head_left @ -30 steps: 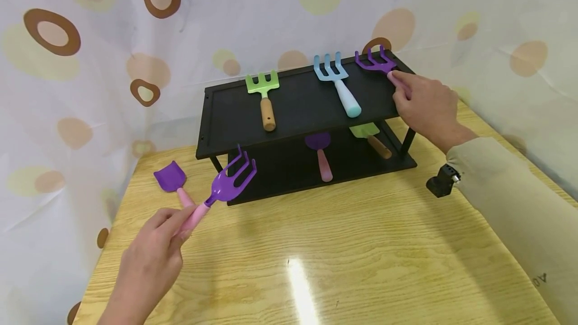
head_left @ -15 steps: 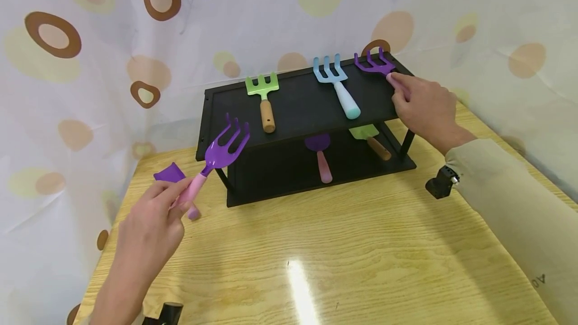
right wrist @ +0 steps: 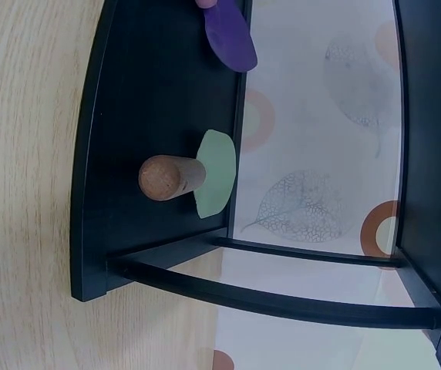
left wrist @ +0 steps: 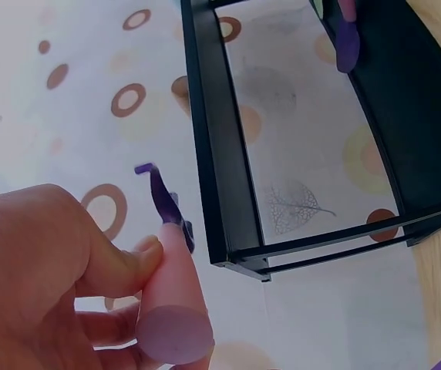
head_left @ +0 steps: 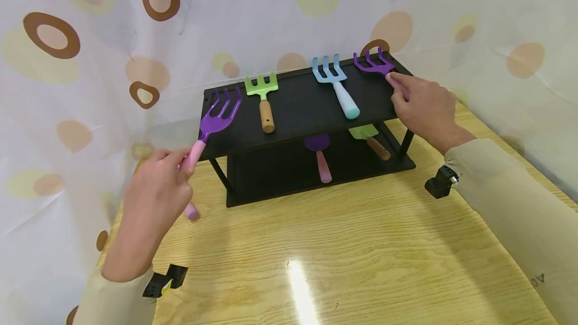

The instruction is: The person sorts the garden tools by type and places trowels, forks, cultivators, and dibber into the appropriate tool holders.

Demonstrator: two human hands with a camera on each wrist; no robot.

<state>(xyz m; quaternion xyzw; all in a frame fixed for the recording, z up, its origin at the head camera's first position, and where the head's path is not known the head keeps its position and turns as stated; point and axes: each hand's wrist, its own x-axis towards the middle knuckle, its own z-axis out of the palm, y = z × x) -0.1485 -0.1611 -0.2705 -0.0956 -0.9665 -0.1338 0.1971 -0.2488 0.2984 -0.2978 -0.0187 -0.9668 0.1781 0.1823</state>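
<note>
My left hand (head_left: 158, 194) grips the pink handle of a purple garden hand fork (head_left: 214, 123). Its tines reach over the left end of the black two-tier rack (head_left: 298, 109); whether they touch the top is unclear. In the left wrist view the thumb presses the handle (left wrist: 176, 285), seen from its butt end, beside the rack. At the rack's right end my right hand (head_left: 426, 109) pinches the pink handle of another purple hand fork (head_left: 379, 67) lying on the upper shelf. Between them lie a green fork (head_left: 266, 114) with a wooden handle and a light blue fork (head_left: 346, 102).
On the lower shelf lie a purple trowel (head_left: 323, 167) with a pink handle and a green trowel (head_left: 378, 148) with a wooden handle. A purple shovel's pink handle (head_left: 191, 211) shows on the wooden table (head_left: 271, 245) beneath my left hand. Patterned cloth (head_left: 189, 39) hangs behind.
My left hand has raised the purple fork and carried it forward from in front of the rack to over its upper left corner. My right hand stays in place.
</note>
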